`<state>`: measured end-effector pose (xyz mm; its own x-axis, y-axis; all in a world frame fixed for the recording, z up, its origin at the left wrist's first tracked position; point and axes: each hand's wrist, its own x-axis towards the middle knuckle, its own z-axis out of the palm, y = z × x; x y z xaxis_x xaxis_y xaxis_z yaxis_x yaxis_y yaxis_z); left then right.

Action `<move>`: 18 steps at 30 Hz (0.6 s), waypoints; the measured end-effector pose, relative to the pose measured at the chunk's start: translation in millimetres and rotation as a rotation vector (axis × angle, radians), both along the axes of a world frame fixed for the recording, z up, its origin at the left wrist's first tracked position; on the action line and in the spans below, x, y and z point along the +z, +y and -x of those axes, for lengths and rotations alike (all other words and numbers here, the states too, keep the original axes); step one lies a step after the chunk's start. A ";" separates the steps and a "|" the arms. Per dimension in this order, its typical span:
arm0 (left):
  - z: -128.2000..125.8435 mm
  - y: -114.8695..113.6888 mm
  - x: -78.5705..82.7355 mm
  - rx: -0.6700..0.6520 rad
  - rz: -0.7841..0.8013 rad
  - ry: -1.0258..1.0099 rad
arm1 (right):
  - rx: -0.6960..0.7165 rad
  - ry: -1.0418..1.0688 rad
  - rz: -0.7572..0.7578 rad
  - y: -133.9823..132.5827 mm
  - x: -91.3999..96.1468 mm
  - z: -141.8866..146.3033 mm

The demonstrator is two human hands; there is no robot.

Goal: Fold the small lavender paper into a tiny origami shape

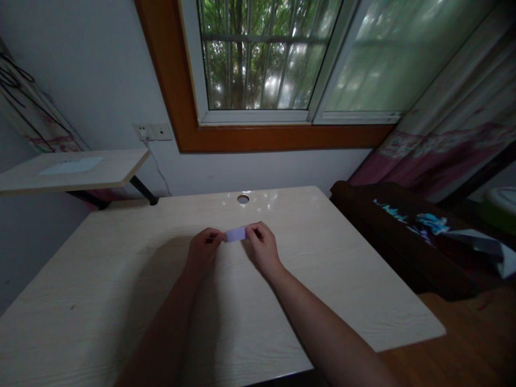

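Observation:
A small purple strip (236,234), which looks like paper, is stretched between my two hands over the light wooden desk (330,279). My left hand (202,250) pinches its left end between thumb and fingers. At the other end, my right hand (264,247) grips it the same way, thumb toward the strip. Fingertips cover both ends of the strip. Whether it touches the desk top, I cannot tell.
A round cable hole (243,199) is near the desk's back edge. On the left stands a raised shelf (108,166) with a pale sheet (71,165) on it. A white cord (159,166) hangs from the wall socket (152,131). Dark brown furniture (363,231) flanks the desk's right side.

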<state>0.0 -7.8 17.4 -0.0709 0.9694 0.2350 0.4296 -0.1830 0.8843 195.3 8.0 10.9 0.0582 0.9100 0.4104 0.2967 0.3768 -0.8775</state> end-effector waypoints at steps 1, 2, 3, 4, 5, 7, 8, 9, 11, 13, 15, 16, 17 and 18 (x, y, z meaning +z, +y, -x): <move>1.0 0.8 -1.1 0.021 -0.005 -0.008 | -0.003 0.007 0.003 0.3 -0.2 -0.1; 1.9 1.6 -2.2 0.045 -0.014 -0.017 | -0.002 0.013 0.006 0.7 -0.6 -0.1; 2.5 2.4 -3.3 0.062 -0.027 -0.030 | 0.003 0.017 0.008 0.9 -1.1 0.1; 2.8 3.1 -4.1 0.072 -0.042 -0.040 | 0.011 0.020 0.009 1.0 -1.5 0.3; 2.6 3.6 -4.7 0.069 -0.055 -0.047 | 0.022 0.021 0.008 1.0 -1.8 0.6; 1.2 4.1 -4.9 0.028 -0.074 -0.054 | 0.051 0.016 0.004 0.3 -1.9 1.5; 0.2 4.0 -4.7 -0.009 -0.076 -0.057 | 0.070 0.010 0.002 -0.3 -1.7 2.0; -1.0 3.8 -4.3 -0.050 -0.075 -0.057 | 0.086 0.003 -0.002 -0.9 -1.5 2.6; -2.9 3.2 -3.7 -0.115 -0.070 -0.036 | 0.113 -0.014 -0.009 -2.1 -1.0 3.7; -3.8 2.5 -3.8 -0.142 -0.072 0.024 | 0.135 -0.036 -0.012 -3.0 -0.9 4.8; -4.0 2.1 -4.8 -0.149 -0.087 0.090 | 0.159 -0.060 -0.012 -3.6 -1.0 5.7; -3.9 1.9 -5.4 -0.156 -0.093 0.116 | 0.172 -0.071 -0.014 -3.9 -1.1 6.0; -3.9 1.6 -6.1 -0.167 -0.100 0.137 | 0.186 -0.080 -0.018 -4.0 -1.2 6.3; -4.0 1.3 -6.7 -0.181 -0.104 0.153 | 0.200 -0.089 -0.025 -4.0 -1.5 6.4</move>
